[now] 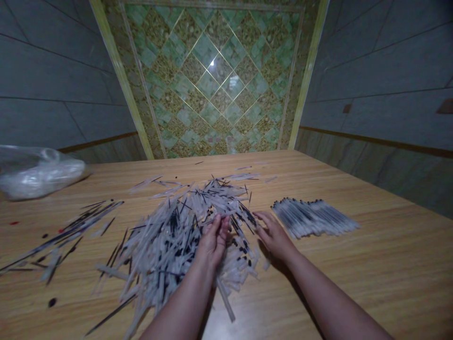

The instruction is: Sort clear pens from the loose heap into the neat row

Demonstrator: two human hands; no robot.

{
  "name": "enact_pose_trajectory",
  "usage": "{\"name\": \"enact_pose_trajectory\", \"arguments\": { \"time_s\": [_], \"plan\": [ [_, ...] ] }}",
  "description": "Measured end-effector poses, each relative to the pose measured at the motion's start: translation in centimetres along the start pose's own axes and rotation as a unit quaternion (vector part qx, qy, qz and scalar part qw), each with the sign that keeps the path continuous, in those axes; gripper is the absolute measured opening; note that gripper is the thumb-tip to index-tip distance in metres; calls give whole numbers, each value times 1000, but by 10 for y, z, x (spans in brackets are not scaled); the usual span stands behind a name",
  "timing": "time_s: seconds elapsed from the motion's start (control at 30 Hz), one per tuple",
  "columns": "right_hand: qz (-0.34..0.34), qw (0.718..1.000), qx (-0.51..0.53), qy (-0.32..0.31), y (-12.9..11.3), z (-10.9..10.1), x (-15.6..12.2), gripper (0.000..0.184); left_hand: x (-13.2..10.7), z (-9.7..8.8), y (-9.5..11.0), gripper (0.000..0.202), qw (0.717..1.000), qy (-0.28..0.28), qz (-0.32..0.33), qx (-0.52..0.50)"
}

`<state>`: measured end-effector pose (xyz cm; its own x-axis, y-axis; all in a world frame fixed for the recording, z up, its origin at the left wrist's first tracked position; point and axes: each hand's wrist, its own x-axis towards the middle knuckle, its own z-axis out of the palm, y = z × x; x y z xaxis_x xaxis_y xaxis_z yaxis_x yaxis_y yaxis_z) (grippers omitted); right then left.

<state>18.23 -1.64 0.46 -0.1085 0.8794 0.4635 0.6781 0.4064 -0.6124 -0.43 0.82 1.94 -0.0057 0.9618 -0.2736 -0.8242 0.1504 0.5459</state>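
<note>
**Hands at a loose heap of thin tubes**

I see the heap (166, 250) mid-tabletop (389, 264), its tubes tangled crosswise. They look light, thin and slick; I'd pinch one mid-length, since the ends snag on neighbours. The left hand (212, 241) curls its fingers into the heap, but blur hides whether it grips any. The right hand (272, 236) lies open at the heap's edge. A neat bundle (314, 218) sits just right of it, dark strays (71, 229) lie left, and a bag (38, 172) far left.

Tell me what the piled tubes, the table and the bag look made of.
Tubes: likely plastic, translucent white, thin, some with dark cores or tips.
Table: wood or wood-look laminate, pale grain lines, smooth.
Bag: thin clear plastic film, crinkled and shiny.
</note>
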Motion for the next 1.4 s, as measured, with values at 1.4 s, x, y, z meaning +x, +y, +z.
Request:
{"name": "enact_pose_trajectory", "arguments": {
  "time_s": [1.4],
  "plan": [
    [-10, 974, -172, -150, -10, 32, 4, 23, 4, -6, -10, 7, 999, -40, 8, 27]
  ]
}}
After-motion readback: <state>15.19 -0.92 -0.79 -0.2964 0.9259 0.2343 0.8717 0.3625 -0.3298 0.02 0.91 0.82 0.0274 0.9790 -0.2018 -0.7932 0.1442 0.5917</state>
